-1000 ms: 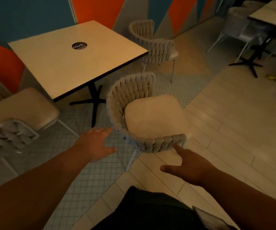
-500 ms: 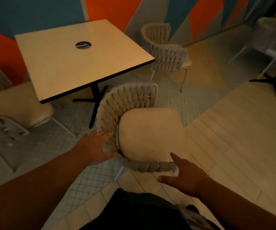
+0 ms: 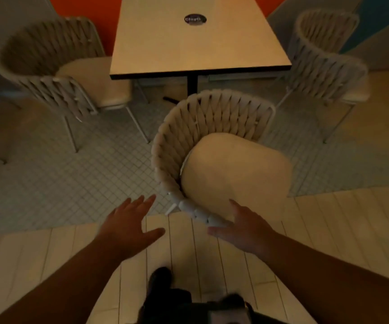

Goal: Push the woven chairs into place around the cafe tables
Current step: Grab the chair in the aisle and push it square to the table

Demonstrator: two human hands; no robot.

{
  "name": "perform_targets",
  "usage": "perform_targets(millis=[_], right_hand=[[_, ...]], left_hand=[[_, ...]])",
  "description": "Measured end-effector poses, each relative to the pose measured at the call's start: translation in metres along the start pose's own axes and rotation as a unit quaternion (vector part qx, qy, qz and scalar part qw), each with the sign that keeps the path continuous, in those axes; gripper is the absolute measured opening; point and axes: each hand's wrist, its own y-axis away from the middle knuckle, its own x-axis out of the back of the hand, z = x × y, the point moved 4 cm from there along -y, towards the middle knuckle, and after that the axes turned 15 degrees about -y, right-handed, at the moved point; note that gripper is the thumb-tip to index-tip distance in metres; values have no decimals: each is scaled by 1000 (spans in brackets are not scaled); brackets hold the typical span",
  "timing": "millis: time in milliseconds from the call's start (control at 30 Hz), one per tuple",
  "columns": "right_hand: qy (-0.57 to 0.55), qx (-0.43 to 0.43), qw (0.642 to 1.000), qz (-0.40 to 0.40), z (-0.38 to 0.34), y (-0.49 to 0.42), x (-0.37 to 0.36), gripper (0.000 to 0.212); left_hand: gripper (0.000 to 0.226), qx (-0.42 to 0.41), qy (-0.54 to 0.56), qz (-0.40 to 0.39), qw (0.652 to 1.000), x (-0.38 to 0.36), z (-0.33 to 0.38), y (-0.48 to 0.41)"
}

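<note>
Both bare forearms came in from the bottom corners, stretched forward and down. The left hand (image 3: 128, 226) was flat, palm down, with straight spread fingers and the thumb out sideways. It held nothing and hovered over the floor just beside the near end of the cream rope-woven chair with the padded beige seat (image 3: 212, 118). The right hand (image 3: 243, 228) was wide open too, fingers pointing up over the seat's near edge and thumb sticking out left along the tip of the woven rim. It looked like it was touching there, but the blur was bad enough that I couldn't tell for sure. It definitely wasn't wrapped around anything.

That chair stood right in front of the near edge of the pale beige table with the thin black rim (image 3: 189, 54). Its curved back was turned to the table and the seat opened toward the right, so it wasn't tucked in.

The chair had chunky rope loops over a thin white metal frame, a tub-shaped back and a smooth rounded cushion. The table sat on a black post with a round black sticker (image 3: 195, 19) on top. Two matching chairs flanked it, the left woven chair (image 3: 48, 54) and the right woven chair (image 3: 326, 66). Small grey square mosaic tile (image 3: 72, 183) lay under the furniture, with pale long floor planks (image 3: 340, 230) nearer the person.
</note>
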Motion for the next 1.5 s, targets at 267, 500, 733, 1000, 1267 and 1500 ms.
perform_targets(millis=[267,500,733,1000,1267,1500], right_hand=[[4,22,999,33,-19,-19,-32,128],[-20,17,998,55,-30,-92,-66,104],[93,43,987,128,-6,-134,-84,51],[79,98,976,178,3,-140,-87,48],[95,150,970,166,13,-133,-84,43],[176,179,959,134,68,-123,-43,47]], left_hand=[[97,29,18,-33,999,-50,-18,35],[102,18,-83,23,996,-32,-10,-64],[99,-41,-313,84,945,10,-7,-183],[61,-103,-402,53,908,-14,9,-240],[57,-77,-371,54,924,-21,17,-228],[59,-23,-321,61,945,-47,67,-174]])
